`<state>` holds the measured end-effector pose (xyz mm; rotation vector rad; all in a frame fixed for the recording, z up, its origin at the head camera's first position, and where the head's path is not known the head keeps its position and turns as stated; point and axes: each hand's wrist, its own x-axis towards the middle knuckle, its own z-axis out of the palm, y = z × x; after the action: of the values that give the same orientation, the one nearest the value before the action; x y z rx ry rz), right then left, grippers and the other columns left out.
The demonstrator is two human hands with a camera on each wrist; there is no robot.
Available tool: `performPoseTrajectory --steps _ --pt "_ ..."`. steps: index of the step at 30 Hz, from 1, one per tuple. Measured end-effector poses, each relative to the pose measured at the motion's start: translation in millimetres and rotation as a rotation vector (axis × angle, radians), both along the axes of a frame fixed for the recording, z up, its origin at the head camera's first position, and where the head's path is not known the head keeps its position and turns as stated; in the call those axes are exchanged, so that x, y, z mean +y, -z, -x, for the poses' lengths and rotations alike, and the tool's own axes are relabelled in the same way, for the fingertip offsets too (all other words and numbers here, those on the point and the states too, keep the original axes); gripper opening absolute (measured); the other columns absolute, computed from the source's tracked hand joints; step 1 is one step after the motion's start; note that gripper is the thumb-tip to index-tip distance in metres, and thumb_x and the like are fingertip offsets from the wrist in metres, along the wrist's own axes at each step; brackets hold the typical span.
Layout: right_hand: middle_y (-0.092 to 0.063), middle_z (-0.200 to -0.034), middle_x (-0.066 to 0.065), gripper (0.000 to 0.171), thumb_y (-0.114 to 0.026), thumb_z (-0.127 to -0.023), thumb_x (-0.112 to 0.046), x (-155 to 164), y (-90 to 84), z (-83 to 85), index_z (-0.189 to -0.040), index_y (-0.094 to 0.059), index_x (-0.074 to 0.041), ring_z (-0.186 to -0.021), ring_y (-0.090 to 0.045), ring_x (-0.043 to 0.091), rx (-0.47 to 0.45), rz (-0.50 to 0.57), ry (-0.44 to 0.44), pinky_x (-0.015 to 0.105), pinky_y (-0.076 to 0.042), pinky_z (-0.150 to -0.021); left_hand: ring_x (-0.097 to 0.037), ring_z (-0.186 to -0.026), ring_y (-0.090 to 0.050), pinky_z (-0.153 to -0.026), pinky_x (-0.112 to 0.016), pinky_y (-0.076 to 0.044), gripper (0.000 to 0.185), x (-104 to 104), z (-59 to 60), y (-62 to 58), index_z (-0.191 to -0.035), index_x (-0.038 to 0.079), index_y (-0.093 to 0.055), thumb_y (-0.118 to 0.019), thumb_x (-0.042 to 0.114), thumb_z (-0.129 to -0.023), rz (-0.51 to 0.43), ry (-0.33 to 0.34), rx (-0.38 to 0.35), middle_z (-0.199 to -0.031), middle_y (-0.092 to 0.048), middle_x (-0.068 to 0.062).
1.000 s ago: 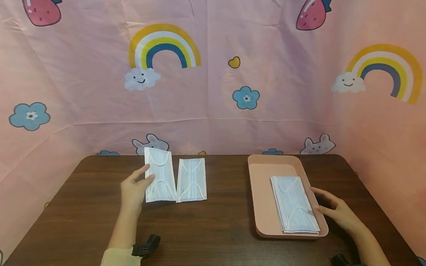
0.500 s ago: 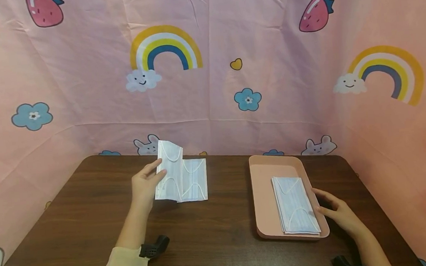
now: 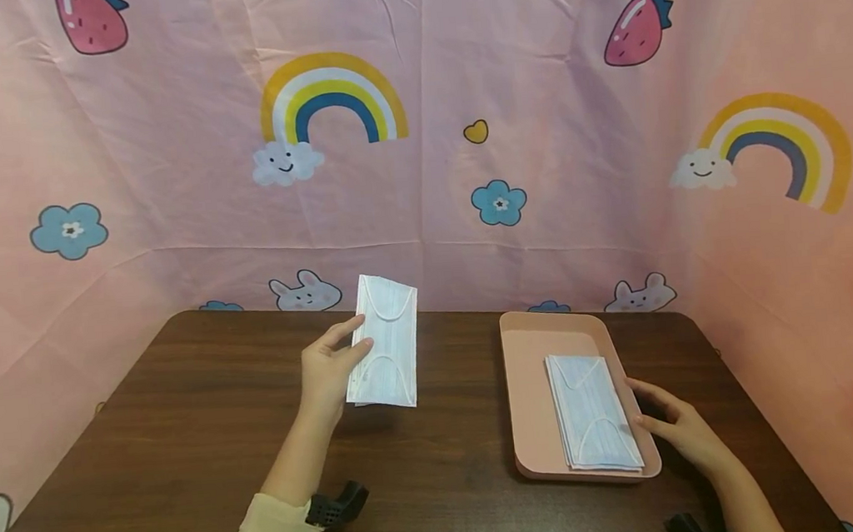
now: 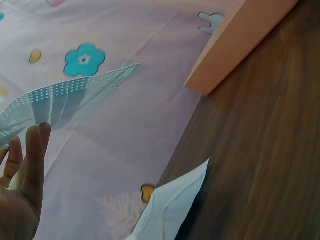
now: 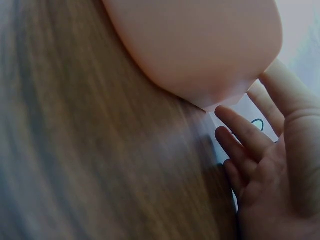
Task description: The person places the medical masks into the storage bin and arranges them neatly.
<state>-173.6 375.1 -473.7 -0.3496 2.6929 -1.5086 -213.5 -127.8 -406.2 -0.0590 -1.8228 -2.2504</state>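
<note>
My left hand (image 3: pixel 325 370) pinches a pale blue pleated face mask (image 3: pixel 386 344) by its left edge and holds it raised, ear loops toward me. That mask hides nearly all of the second face mask behind it; in the left wrist view a white mask (image 4: pixel 172 207) shows low down, close to the dark wood. My right hand (image 3: pixel 683 429) touches the right side of a pink tray (image 3: pixel 531 408) with thumb and fingertips, its other fingers loosely bent. A small stack of face masks (image 3: pixel 594 411) lies in the tray's right half.
All this is on a dark brown wooden table (image 3: pixel 443 482). A pink patterned cloth (image 3: pixel 442 181) hangs at the back and both sides, close to the table's edges. Black wrist devices (image 3: pixel 337 504) are strapped to both wrists.
My left hand has carried its mask to the right, from beside the second mask to in front of it. The right hand, tray and stack have stayed put.
</note>
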Motion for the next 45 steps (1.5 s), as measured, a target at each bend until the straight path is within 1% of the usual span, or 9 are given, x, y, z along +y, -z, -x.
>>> performPoseTrajectory --steps 7,11,14,17,20,25,27,35,45 --pt "-0.041 -0.14 0.023 0.052 -0.061 -0.094 -0.013 1.0 -0.3 -3.0 -0.142 -0.043 -0.004 -0.114 -0.04 -0.007 0.016 0.01 0.007 0.015 -0.036 -0.089 -0.017 -0.099 -0.056 -0.085 -0.025 -0.049 0.037 24.6 -3.2 -1.1 -0.12 -0.002 -0.064 -0.069 -0.004 -0.084 0.051 0.0 0.006 -0.131 -0.055 -0.012" --pt "-0.041 -0.141 0.022 0.052 -0.061 -0.095 -0.015 0.8 -1.1 -6.3 -0.143 -0.042 -0.005 -0.114 -0.038 -0.005 0.005 -0.016 0.017 0.031 -0.038 -0.095 -0.007 -0.068 -0.051 -0.064 -0.015 -0.046 0.036 40.2 -4.8 -0.5 -0.118 0.0 -0.066 -0.07 -0.003 -0.083 0.038 0.018 -0.007 -0.129 -0.055 -0.013" --pt "-0.04 -0.141 0.021 0.052 -0.061 -0.095 -0.015 -0.4 -1.6 -8.9 -0.143 -0.042 -0.005 -0.115 -0.038 -0.005 -0.004 -0.017 0.02 0.047 -0.036 -0.097 -0.007 -0.042 -0.026 -0.048 -0.018 -0.037 0.035 51.3 -5.2 0.3 -0.117 0.003 -0.068 -0.071 -0.003 -0.083 0.031 0.025 -0.011 -0.122 -0.06 -0.011" --pt "-0.04 -0.142 0.021 0.052 -0.061 -0.095 -0.015 -1.9 -1.6 -11.2 -0.143 -0.042 -0.005 -0.115 -0.038 -0.005 -0.009 -0.006 0.019 0.039 -0.037 -0.097 -0.003 -0.063 -0.043 -0.075 -0.027 -0.045 0.035 61.2 -6.5 0.7 -0.117 0.004 -0.068 -0.071 -0.001 -0.083 0.015 0.038 -0.019 -0.127 -0.058 -0.01" --pt "-0.041 -0.141 0.022 0.052 -0.061 -0.095 -0.015 -3.0 -1.2 -13.1 -0.143 -0.042 -0.005 -0.114 -0.039 -0.006 -0.002 -0.006 0.018 0.022 -0.038 -0.092 -0.014 -0.078 -0.044 -0.104 -0.049 -0.03 0.034 71.1 -7.7 1.6 -0.116 0.008 -0.069 -0.072 0.002 -0.083 -0.002 0.037 -0.047 -0.136 -0.053 -0.007" --pt "-0.042 -0.141 0.022 0.051 -0.06 -0.095 -0.014 -3.2 0.1 -15.6 -0.142 -0.042 -0.004 -0.114 -0.039 -0.007 0.006 -0.006 0.015 0.017 -0.036 -0.089 -0.03 -0.117 -0.045 -0.109 -0.058 -0.017 0.034 88.1 -10.5 5.4 -0.116 0.007 -0.069 -0.072 0.003 -0.083 -0.031 0.069 -0.046 -0.143 -0.045 -0.008" --pt "-0.042 -0.14 0.021 0.051 -0.06 -0.095 -0.014 -3.4 0.6 -16.5 -0.142 -0.042 -0.004 -0.114 -0.039 -0.007 0.006 -0.008 0.017 0.017 -0.037 -0.089 -0.03 -0.138 -0.02 -0.109 -0.059 -0.014 0.034 95.3 -12.4 7.6 -0.118 0.004 -0.067 -0.07 0.001 -0.083 -0.054 0.098 -0.026 -0.144 -0.042 -0.011" --pt "-0.041 -0.14 0.022 0.051 -0.06 -0.095 -0.012 -5.7 0.8 -19.5 -0.142 -0.043 -0.004 -0.115 -0.04 -0.005 0.017 0.022 0.008 0.016 -0.036 -0.09 -0.025 -0.107 -0.058 -0.084 -0.032 -0.051 0.035 127.7 -16.6 14.5 -0.117 0.003 -0.068 -0.071 -0.001 -0.082 -0.116 0.151 -0.039 -0.128 -0.058 -0.01" --pt "-0.042 -0.141 0.02 0.052 -0.059 -0.096 -0.014 -10.2 -4.5 -23.5 -0.143 -0.042 -0.005 -0.116 -0.04 -0.003 0.004 -0.007 0.02 0.025 -0.038 -0.093 -0.023 -0.072 -0.068 -0.067 -0.034 -0.056 0.034 164.9 -27.8 20.6 -0.115 0.006 -0.07 -0.07 -0.004 -0.082 -0.183 0.215 -0.089 -0.115 -0.063 -0.01"
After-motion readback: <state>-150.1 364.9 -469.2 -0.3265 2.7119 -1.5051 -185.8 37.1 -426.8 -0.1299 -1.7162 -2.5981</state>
